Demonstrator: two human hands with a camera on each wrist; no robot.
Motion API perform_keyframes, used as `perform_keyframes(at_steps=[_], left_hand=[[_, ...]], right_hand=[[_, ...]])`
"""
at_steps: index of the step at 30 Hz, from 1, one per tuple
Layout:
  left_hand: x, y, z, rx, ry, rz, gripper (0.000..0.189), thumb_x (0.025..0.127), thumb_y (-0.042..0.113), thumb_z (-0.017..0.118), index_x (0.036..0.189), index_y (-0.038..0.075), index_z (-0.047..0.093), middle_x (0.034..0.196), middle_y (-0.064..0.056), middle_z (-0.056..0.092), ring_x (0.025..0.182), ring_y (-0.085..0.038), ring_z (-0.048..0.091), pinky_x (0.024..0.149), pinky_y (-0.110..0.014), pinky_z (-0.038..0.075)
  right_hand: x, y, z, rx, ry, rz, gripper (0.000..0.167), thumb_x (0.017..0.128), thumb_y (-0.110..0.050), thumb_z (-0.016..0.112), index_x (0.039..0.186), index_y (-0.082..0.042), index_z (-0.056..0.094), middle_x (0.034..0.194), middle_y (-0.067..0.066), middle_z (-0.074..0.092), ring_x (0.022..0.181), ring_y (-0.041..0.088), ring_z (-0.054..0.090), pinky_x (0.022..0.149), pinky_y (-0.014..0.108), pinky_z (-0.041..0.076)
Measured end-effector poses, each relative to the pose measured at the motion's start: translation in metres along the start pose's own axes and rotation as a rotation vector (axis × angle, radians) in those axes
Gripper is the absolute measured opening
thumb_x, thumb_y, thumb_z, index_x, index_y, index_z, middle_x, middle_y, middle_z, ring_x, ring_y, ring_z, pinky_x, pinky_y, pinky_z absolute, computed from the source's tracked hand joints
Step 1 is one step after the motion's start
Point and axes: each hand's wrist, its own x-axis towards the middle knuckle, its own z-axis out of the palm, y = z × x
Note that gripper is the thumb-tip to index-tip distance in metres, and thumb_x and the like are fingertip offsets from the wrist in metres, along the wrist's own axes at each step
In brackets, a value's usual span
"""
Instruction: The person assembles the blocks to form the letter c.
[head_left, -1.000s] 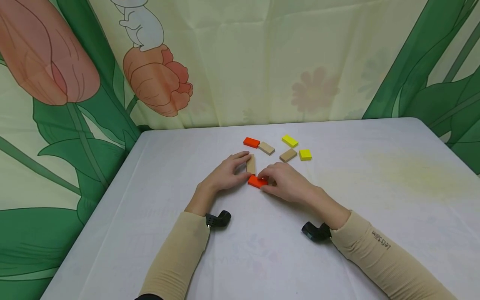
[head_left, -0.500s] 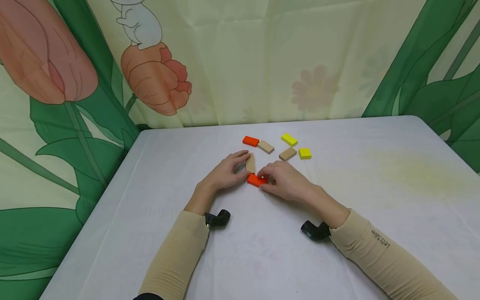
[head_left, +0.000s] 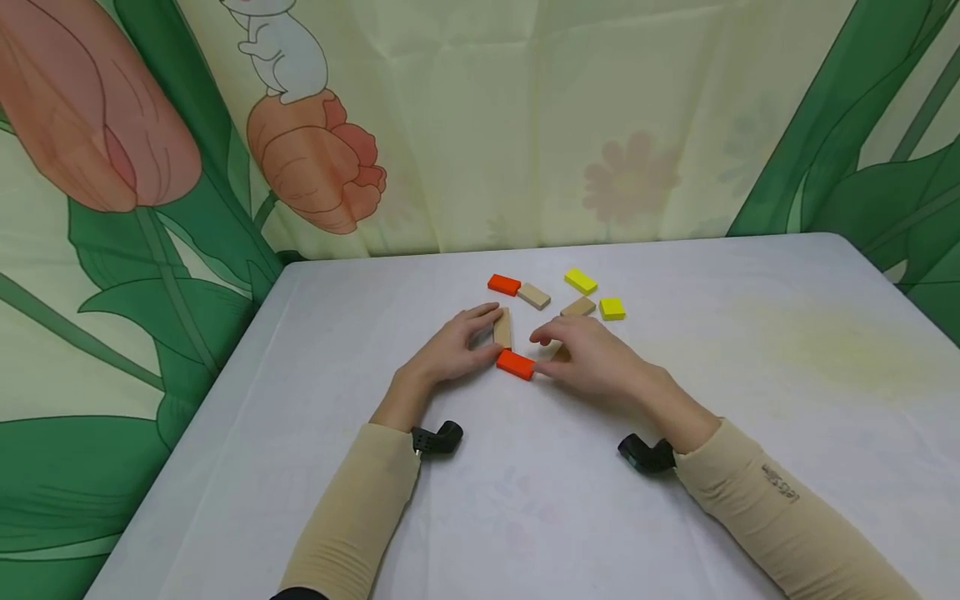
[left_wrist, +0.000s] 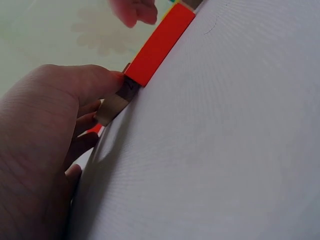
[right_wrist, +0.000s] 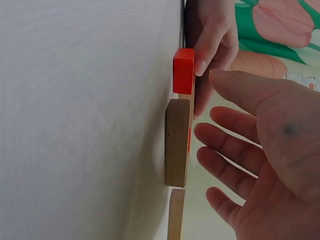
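Two bare hands at work among small blocks on a white-covered bench; positions are relative to the near red block, which lies flat. The left hand lies to its left, fingers loosely spread and slightly bent, thumb touching the left end of the near red block and fingertips along the long tan block. The latter extends away from that same left end. The right hand is to the right, fingers parted and gripping nothing, its thumb tip close to the block's right end; whether they touch cannot be told. A partly hidden tan block lies just right of the near red block, under the right hand. Farther away are a second red block, a short tan block at its end and, farther right, two yellow blocks.
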Motion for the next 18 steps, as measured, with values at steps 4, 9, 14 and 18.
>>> perform_keyframes(at_steps=[4, 9, 14, 18], left_hand=[[0.001, 0.001, 0.002, 0.006, 0.000, 0.002, 0.064, 0.098, 0.035, 0.062, 0.157, 0.018, 0.041, 0.162, 0.006, 0.031, 0.148, -0.020, 0.027, 0.118, -0.047, 0.027], [0.001, 0.001, 0.001, 0.017, -0.005, 0.002, 0.065, 0.098, 0.035, 0.062, 0.157, 0.018, 0.040, 0.162, 0.005, 0.032, 0.148, -0.020, 0.027, 0.118, -0.047, 0.027], [0.001, 0.000, 0.000, 0.032, -0.006, 0.006, 0.065, 0.098, 0.035, 0.062, 0.157, 0.018, 0.040, 0.163, 0.005, 0.031, 0.148, -0.020, 0.026, 0.118, -0.046, 0.026], [0.001, -0.001, 0.001, 0.037, -0.004, 0.005, 0.064, 0.098, 0.034, 0.062, 0.157, 0.018, 0.040, 0.162, 0.005, 0.031, 0.148, -0.021, 0.026, 0.118, -0.045, 0.026]], right_hand=[[-0.004, 0.004, -0.003, -0.005, 0.004, 0.008, 0.035, 0.089, -0.020, 0.078, 0.121, -0.008, 0.071, 0.110, 0.003, 0.066, 0.098, 0.018, 0.059, 0.086, 0.038, 0.053], [-0.007, 0.007, -0.006, -0.034, 0.005, 0.025, 0.037, 0.088, -0.022, 0.079, 0.121, -0.008, 0.070, 0.112, 0.004, 0.066, 0.103, 0.023, 0.056, 0.091, 0.042, 0.050], [-0.009, 0.012, -0.008, -0.047, 0.004, 0.037, 0.038, 0.087, -0.025, 0.079, 0.120, -0.008, 0.070, 0.118, 0.007, 0.066, 0.112, 0.027, 0.055, 0.096, 0.046, 0.048], [-0.011, 0.016, -0.008, -0.037, -0.002, 0.028, 0.036, 0.087, -0.023, 0.079, 0.118, -0.007, 0.072, 0.124, 0.010, 0.065, 0.123, 0.032, 0.053, 0.101, 0.049, 0.046]])
